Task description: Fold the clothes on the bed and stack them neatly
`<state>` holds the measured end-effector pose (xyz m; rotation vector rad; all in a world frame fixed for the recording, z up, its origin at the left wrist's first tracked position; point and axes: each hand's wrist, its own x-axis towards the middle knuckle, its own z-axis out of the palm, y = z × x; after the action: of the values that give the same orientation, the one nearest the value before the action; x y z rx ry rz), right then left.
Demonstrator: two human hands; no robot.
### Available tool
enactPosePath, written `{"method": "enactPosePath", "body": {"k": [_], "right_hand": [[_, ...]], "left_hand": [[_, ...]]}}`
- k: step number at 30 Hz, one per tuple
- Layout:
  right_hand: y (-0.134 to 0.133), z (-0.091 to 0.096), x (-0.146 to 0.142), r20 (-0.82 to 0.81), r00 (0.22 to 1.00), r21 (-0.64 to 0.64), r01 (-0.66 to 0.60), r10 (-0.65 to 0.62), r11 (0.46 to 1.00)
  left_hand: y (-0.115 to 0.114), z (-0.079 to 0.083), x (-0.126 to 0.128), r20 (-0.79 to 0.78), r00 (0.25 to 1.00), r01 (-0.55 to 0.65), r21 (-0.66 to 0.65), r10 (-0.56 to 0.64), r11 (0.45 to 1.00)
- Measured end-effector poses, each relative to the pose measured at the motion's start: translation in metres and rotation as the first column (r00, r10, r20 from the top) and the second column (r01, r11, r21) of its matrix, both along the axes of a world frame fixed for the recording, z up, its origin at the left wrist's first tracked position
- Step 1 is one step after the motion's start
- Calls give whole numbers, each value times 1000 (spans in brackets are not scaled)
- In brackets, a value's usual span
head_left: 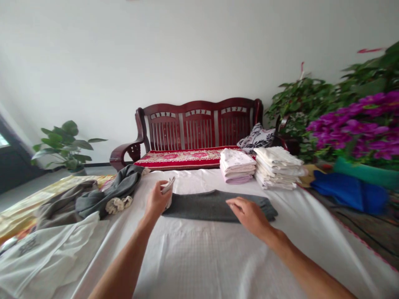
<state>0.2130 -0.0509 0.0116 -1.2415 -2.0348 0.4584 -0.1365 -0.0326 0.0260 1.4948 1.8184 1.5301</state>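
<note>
A dark grey garment [205, 206] lies folded into a long strip on the white cloth-covered table [199, 253]. My left hand [158, 200] is closed on the strip's left end, where a pale trim shows between the fingers. My right hand [249, 214] rests flat on the strip's right part, fingers stretched out and pressing down.
Two stacks of folded pale clothes [237, 165] [279, 167] stand at the table's far edge. A heap of grey and white unfolded garments [102, 195] lies at the left. A red wooden bench [193, 137] is behind, flowering plants [358, 124] and a blue cloth [349, 191] at the right.
</note>
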Motion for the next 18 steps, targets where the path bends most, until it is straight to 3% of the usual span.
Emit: {"method": "enactPosePath", "body": {"k": [2,4,6,9,12,14,18], "right_hand": [[-4,4,-23,-240,969,-262,-115,51,958],[-5,7,-46,-398,916,-440,-229,40,868],[-3,10,-66,-451,893,-533,-284,17,797],[3,13,-94,-437,899,-605,-295,1,740],[11,10,-118,-451,892,-621,-296,-23,726],[17,5,-131,-485,871,-608,-272,-77,746],[31,-5,-146,-524,828,-582,-179,-197,793]], "left_hand": [[-3,-9,26,-117,991,70,20,-67,997],[-7,-22,47,-191,974,126,11,-121,992],[-12,-36,60,-239,960,146,-7,-143,989],[-19,-51,68,-274,952,144,3,-138,990],[-24,-57,70,-262,955,157,42,-141,987],[-26,-58,72,-233,959,182,60,-163,982],[-25,-59,76,-152,938,326,71,-313,943]]}}
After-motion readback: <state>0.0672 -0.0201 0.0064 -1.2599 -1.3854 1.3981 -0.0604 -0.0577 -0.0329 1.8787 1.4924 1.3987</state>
